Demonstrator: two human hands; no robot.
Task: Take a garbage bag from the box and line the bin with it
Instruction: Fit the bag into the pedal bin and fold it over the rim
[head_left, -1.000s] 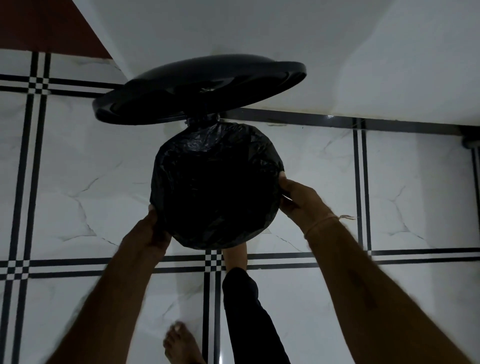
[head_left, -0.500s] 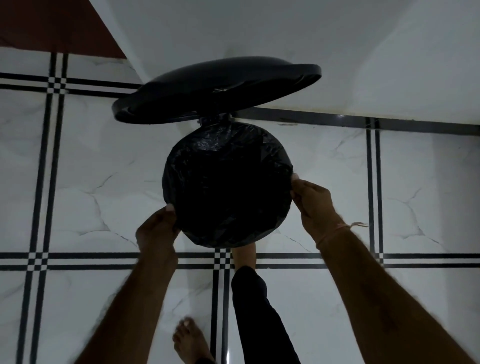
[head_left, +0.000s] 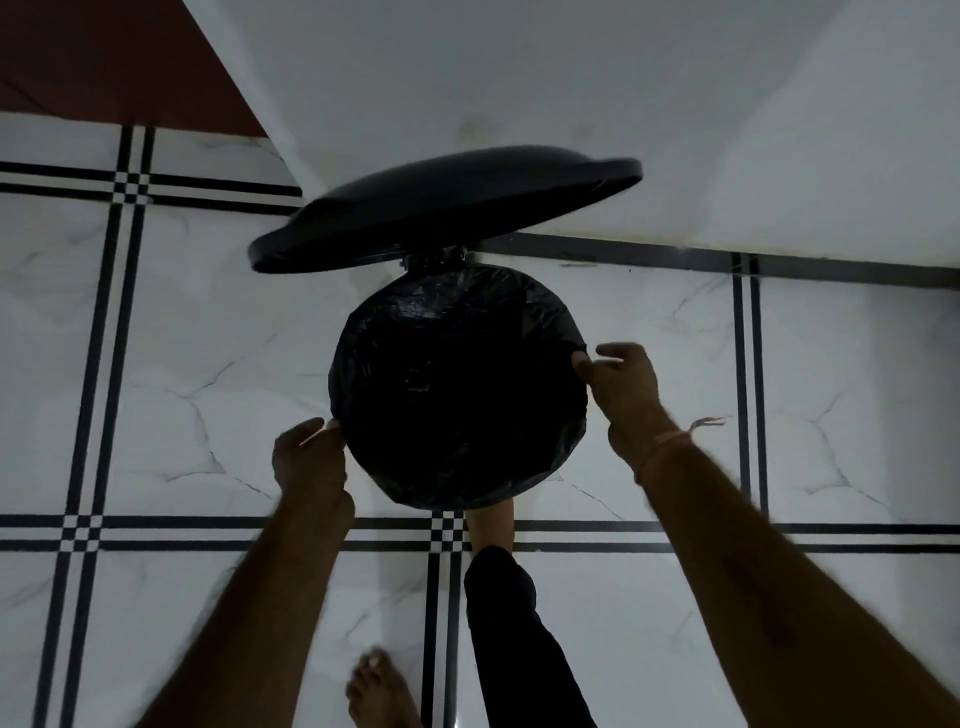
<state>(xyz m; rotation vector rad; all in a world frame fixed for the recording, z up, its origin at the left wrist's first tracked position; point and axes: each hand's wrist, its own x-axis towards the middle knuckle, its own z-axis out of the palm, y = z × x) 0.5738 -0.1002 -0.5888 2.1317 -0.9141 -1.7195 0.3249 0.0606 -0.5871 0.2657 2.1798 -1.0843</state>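
Hands slid farther back along bag rim.

Floor: white marble-look tiles with grey veins, crossed by paired black lines that meet in small checkered squares.
Wall: plain white, meeting at a corner.
Upper left: dark red surface.
Light: dim, cool.

The bin stood on the floor between the hands, with the garbage bag in it; the left hand touched its near-left rim, the right hand its right rim. The lid stood raised beyond both hands.
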